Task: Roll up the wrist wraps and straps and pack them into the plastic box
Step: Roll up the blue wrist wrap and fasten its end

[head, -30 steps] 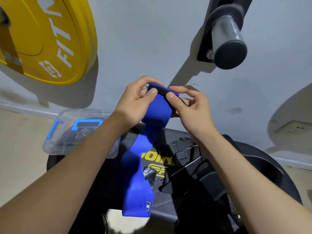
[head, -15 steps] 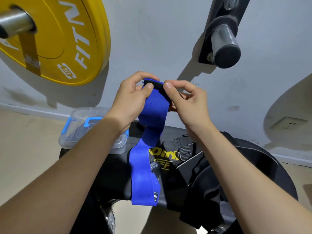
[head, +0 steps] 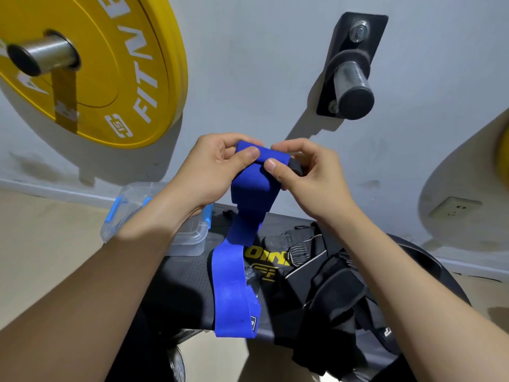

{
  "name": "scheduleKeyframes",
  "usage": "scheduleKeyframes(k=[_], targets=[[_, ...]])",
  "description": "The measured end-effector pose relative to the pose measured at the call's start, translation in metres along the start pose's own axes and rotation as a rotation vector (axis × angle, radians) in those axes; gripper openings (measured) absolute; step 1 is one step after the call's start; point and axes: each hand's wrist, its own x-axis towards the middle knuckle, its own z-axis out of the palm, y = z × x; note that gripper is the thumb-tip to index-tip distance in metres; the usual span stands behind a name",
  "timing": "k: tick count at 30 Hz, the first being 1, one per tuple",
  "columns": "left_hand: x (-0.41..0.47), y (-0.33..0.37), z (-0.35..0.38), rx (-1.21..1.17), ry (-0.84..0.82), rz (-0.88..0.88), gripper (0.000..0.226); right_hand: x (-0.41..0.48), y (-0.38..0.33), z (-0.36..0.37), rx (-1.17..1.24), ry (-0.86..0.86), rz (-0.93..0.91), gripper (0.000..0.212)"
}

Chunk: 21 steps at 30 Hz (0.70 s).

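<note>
Both hands hold the blue wrap [head: 249,194] up near the middle of the view. The left hand [head: 212,172] pinches its top end, thumb on the front and fingers curled behind. The right hand [head: 308,175] pinches the same end from the 3 o'clock side, thumb on the front too. A black bit of the wrap peeks out by the right fingers. The top end is folded over, like the start of a roll. The rest hangs down toward 6 o'clock and lies over a black disc [head: 187,279].

The clear box [head: 192,241] with blue clips sits on the disc at 9 o'clock from the wrap, partly behind the left wrist. A heap of black straps [head: 330,285] lies at 5 o'clock, beside the right arm.

On the wall, a yellow plate [head: 110,64] hangs at 10 o'clock. A peg [head: 352,89] sticks out at 1 o'clock.
</note>
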Motion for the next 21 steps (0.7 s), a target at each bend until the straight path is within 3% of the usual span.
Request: scheduleKeyframes(k=[6,13,15,19,21], targets=[[-0.012,0.012,0.006,0.248,0.087,0.103,0.009,-0.002,-0.004,0.007,-0.06,-0.016,-0.105,0.012],[-0.019,0.014,0.005,0.089,0.03,0.088,0.032,-0.014,-0.005,0.009,-0.286,0.074,-0.354,0.014],[-0.019,0.012,0.003,0.066,0.03,0.056,0.032,-0.014,-0.003,0.012,-0.309,0.081,-0.337,0.016],[-0.017,0.002,-0.002,0.093,-0.005,0.035,0.008,-0.007,-0.002,0.006,-0.156,-0.033,-0.197,0.014],[-0.016,0.0,-0.003,0.046,-0.058,0.013,0.023,-0.003,-0.002,0.0,-0.042,-0.058,-0.121,0.02]])
